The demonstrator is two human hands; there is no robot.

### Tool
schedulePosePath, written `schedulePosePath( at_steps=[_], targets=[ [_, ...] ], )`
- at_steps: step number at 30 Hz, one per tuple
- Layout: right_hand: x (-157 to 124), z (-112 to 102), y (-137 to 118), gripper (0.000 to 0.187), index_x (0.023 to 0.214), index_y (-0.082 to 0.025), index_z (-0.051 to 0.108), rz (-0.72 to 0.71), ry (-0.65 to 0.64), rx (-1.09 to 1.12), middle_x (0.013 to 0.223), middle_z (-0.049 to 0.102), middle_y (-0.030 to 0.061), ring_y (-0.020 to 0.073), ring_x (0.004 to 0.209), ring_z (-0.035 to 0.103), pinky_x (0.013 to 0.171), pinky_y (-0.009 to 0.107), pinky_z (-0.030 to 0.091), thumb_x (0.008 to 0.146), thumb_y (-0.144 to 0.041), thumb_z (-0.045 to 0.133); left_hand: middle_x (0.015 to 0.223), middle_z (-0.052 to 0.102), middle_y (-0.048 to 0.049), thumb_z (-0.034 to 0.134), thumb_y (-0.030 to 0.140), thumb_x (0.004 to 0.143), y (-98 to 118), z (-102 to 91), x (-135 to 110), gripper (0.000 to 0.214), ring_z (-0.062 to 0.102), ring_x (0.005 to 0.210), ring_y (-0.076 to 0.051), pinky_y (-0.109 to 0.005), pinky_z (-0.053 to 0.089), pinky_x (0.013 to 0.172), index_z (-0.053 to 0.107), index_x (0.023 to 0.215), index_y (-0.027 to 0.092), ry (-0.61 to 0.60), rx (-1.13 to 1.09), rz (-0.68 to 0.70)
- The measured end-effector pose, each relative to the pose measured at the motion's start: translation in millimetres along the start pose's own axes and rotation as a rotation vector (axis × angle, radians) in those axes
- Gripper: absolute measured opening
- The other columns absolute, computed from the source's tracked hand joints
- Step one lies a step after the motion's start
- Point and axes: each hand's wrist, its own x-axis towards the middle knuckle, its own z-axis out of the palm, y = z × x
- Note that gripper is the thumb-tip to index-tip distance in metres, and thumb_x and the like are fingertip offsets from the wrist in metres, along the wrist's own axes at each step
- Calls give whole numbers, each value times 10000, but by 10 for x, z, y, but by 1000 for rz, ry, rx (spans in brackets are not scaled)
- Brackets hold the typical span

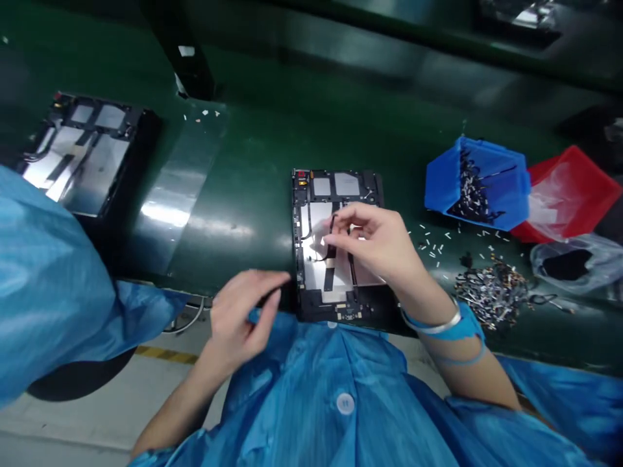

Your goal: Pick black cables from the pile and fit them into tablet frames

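Mid-housing on the green workbench [233,162], an opened tablet housing [335,185] has black strips [329,279] already laid across its pale panel, while the right hand [374,240] narrowly pinches a thin black cable [332,227] and the left hand [243,318] curls beside the edge, its grip unclear.

Open black tablet frame [311,305], flat, silver panels exposed, thin black cable [331,237] across it

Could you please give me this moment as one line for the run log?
right hand: pinching black cable | left hand: by tablet edge | tablet: open
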Motion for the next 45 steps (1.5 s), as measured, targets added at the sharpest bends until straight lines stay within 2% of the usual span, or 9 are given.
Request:
schedulePosePath(
  at_steps=[2, 7, 11, 14, 19, 25, 30, 37, 45],
  targets=[
    [132, 77, 53, 205, 845, -164, 659, 46, -39, 82, 707, 656, -8, 108, 636, 598, 564, 250, 488, 675, -237, 747, 1112, 680, -106, 509, 157, 894, -171, 14, 78, 288, 638, 1015, -221, -363, 495, 887, 609, 1163, 177, 59, 215, 36],
    [278, 154, 141, 250, 891, -156, 646, 89, -16, 123, 725, 642, -15, 101, 663, 601, 633, 265, 509, 675, -239, 740, 1361, 514, -196, 471, 320, 935, -384, 77, 192, 492, 504, 1231, -297, -425, 422, 980, 428, 1373, 101, -146, 436, 112],
    [317, 144, 157, 221, 878, -152, 652, 72, 15, 26, 726, 634, -11, 94, 636, 576, 605, 258, 485, 687, -233, 729, 1374, 493, -199, 437, 341, 950, -385, 86, 171, 477, 489, 1242, -305, -410, 409, 968, 451, 1377, 128, -207, 477, 190],
    [348, 140, 142, 206, 890, -144, 658, 63, -19, -63, 669, 607, -27, 87, 611, 550, 585, 246, 455, 701, -201, 717, 1382, 491, -188, 426, 354, 956, -386, 91, 160, 451, 485, 1249, -309, -415, 403, 967, 488, 1362, 166, -222, 523, 207],
    [381, 152, 92, 231, 919, -147, 665, 35, -70, -153, 665, 606, -33, 68, 566, 498, 563, 233, 430, 710, -223, 728, 1357, 511, -209, 437, 333, 952, -389, 94, 170, 423, 494, 1241, -318, -424, 419, 940, 524, 1318, 140, -219, 530, 223],
    [385, 120, 100, 80, 743, -160, 630, 23, -43, -139, 694, 633, 0, 105, 628, 566, 595, 260, 441, 751, -225, 675, 1281, 570, -219, 470, 320, 936, -342, 115, 220, 373, 545, 1173, -322, -425, 443, 884, 574, 1231, 115, -188, 581, 249],
    [398, 74, 111, 74, 716, -157, 650, 15, -52, -253, 639, 594, -17, 96, 589, 496, 577, 264, 382, 726, -215, 695, 1245, 591, -220, 455, 348, 939, -318, 158, 266, 353, 565, 1135, -327, -420, 455, 849, 604, 1157, 114, -173, 588, 237],
    [409, 76, 119, 82, 736, -149, 662, 4, -57, -262, 641, 576, -25, 82, 584, 430, 572, 257, 334, 731, -226, 688, 1423, 448, -213, 431, 416, 950, -307, 155, 252, 466, 482, 1256, -341, -425, 410, 918, 501, 1348, 185, -240, 565, 232],
    [409, 84, 140, 62, 745, -141, 667, 11, -47, -239, 624, 558, -28, 81, 584, 425, 584, 260, 331, 737, -200, 681, 1432, 425, -237, 419, 435, 957, -308, 164, 266, 476, 447, 1288, -355, -438, 380, 925, 527, 1336, 170, -256, 601, 225]
  ],
)
